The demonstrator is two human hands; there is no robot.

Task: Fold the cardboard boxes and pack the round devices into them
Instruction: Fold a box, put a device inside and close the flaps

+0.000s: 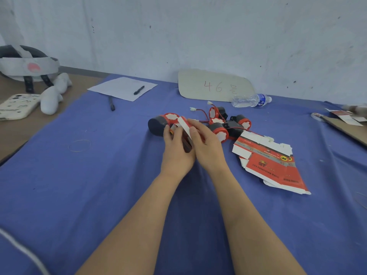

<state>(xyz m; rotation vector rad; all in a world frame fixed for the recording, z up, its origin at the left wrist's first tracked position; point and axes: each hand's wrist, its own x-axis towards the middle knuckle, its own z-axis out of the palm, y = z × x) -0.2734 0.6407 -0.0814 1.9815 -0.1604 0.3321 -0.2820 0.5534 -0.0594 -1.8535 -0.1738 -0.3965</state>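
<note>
Both hands meet over a small red-and-white cardboard box at the middle of the blue table. My left hand grips its left side and my right hand holds the right side, thumb on a white flap. Most of the box is hidden between the hands. A round black-and-red device lies just left of the box, touching it or very near. Several more round devices with red wires lie in a heap to the right. Flat unfolded boxes are stacked right of my right hand.
A plastic water bottle lies behind the devices, before a card marked 46. A paper sheet with a pen and a second pen sit far left. A phone and helmet lie beyond the cloth's left edge. Cardboard occupies the right edge.
</note>
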